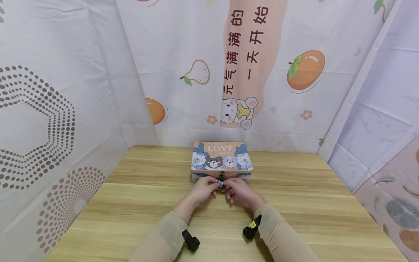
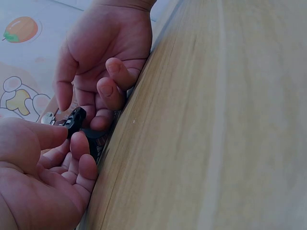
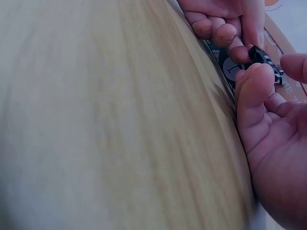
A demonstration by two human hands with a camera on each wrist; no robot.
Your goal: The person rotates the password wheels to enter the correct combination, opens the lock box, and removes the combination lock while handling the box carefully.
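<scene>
A small black combination padlock (image 2: 75, 120) with a row of dials is at the front clasp (image 1: 222, 175) of a tin box (image 1: 222, 155), which has bears and "LOVE" on its lid. The left hand (image 1: 203, 189) pinches the padlock between thumb and index finger from the left. From the other side, the right hand (image 1: 240, 190) has its curled index finger against the padlock, seen close up in the right wrist view, where its thumb (image 3: 293, 66) stands slightly off. The remaining fingers of both hands curl loosely below. Fingers hide part of the padlock and box front.
The tin box, lid down, stands near the back edge of a wooden table (image 1: 147, 203). Printed curtains (image 1: 183, 109) hang behind the table and at both sides. Each sleeved wrist carries a black camera mount (image 1: 191, 241).
</scene>
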